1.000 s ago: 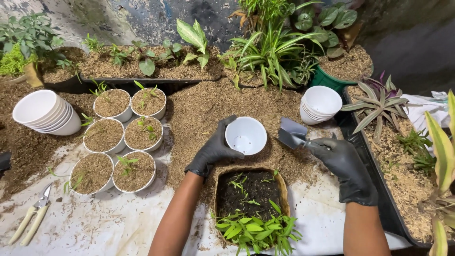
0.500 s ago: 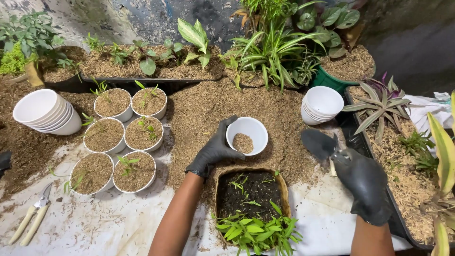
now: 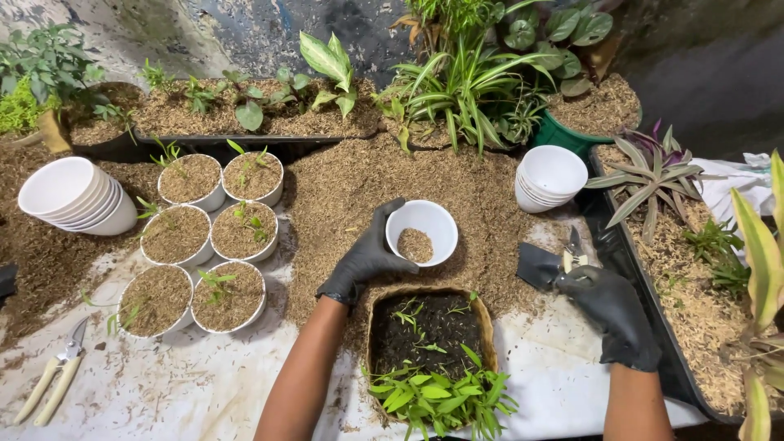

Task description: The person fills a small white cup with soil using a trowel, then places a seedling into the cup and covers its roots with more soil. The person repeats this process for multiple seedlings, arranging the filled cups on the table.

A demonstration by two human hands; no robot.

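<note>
Head view: left hand wrapped around white cup, a little husk mix inside, just above soil basket. Right hand clenched on small trowel, right of the cup, apart.

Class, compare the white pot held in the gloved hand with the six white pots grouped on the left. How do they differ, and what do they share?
The held pot has only a little husk mix at its bottom; the six pots are filled nearly to the rim. The held pot has no plant; green seedlings show in most of the six. The left hand grips the held pot; the six stand untouched. All are round, white and alike in shape.
</note>
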